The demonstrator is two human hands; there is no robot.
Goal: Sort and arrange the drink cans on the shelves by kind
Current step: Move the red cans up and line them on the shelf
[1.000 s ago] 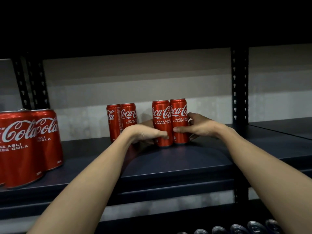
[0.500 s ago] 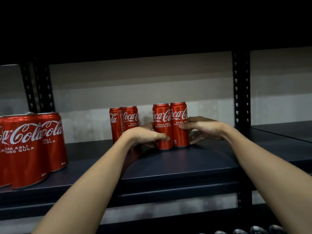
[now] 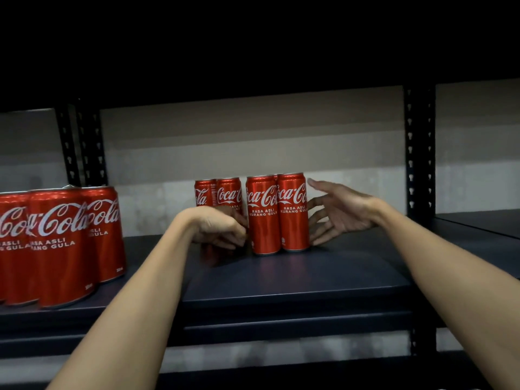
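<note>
Two tall red Coca-Cola cans (image 3: 277, 213) stand side by side, touching, in the middle of the dark shelf (image 3: 309, 280). My right hand (image 3: 337, 212) is just right of them with fingers spread and straight, fingertips near the right can's side. My left hand (image 3: 221, 229) sits against the left can's side with curled fingers; whether it grips the can is hidden. Behind my left hand another pair of red cans (image 3: 219, 192) stands further back, their lower halves covered by the hand.
A group of red Coca-Cola cans (image 3: 62, 243) stands at the shelf's left front. Black perforated uprights rise at the left (image 3: 81, 144) and right (image 3: 419, 147). A second shelf board (image 3: 484, 220) continues to the right. The shelf above is in darkness.
My right hand has let go of the right can and opened, fingers spreading away from it. My left thumb has slipped off the front of the left can. The view moved closer.
</note>
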